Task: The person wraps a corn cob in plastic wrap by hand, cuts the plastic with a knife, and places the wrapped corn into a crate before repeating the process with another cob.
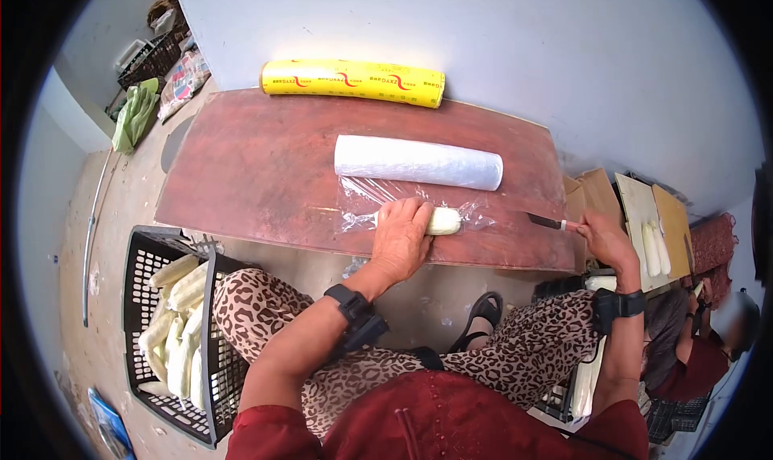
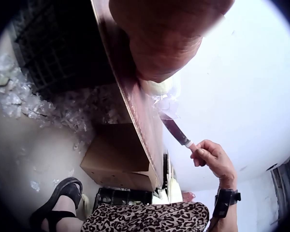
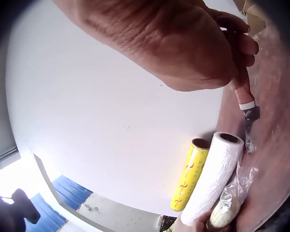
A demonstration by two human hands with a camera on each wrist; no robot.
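Note:
A pale corn cob lies crosswise near the table's front edge, on clear plastic film that spreads out past both its ends. My left hand grips the cob from above, covering its left part. Off to the right, my right hand holds a knife by its pinkish handle. The dark blade points left, toward the cob but apart from it. In the right wrist view the knife handle comes out below the curled fingers. Behind the cob sits a white roll of film, with the sheet running from it.
A yellow printed roll lies at the back of the reddish table, by the wall. On the left a black crate holds several corn cobs. Cardboard boxes stand right of the table. Another person sits at far right.

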